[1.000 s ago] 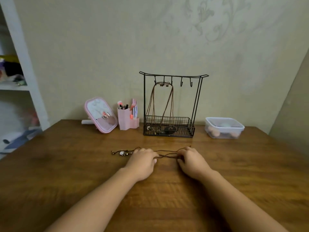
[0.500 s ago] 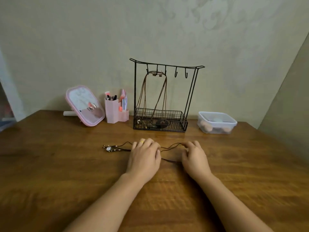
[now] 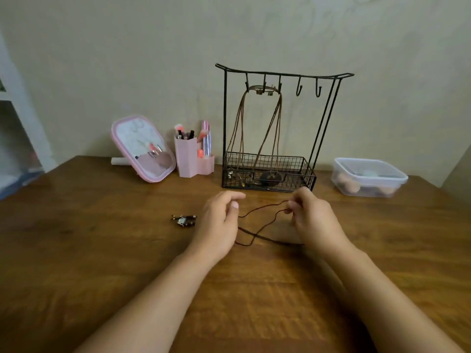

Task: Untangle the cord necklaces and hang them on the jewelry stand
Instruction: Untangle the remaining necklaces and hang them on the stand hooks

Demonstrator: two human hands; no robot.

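Cord: dark cord necklace (image 3: 257, 226) now lifted into loops above the bench (image 3: 102, 250), before the jewelry stand (image 3: 277, 128)
Fingers: right hand (image 3: 314, 220) pinches a loop; left hand (image 3: 220, 221), raised, loosely curled, grip unclear
Meaning: untangling under way, hanging remains

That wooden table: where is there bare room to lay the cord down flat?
The table is bare left of the pendant and right of the right hand, below the plastic box. The back edge is crowded: mirror, brush holder, jewelry stand.
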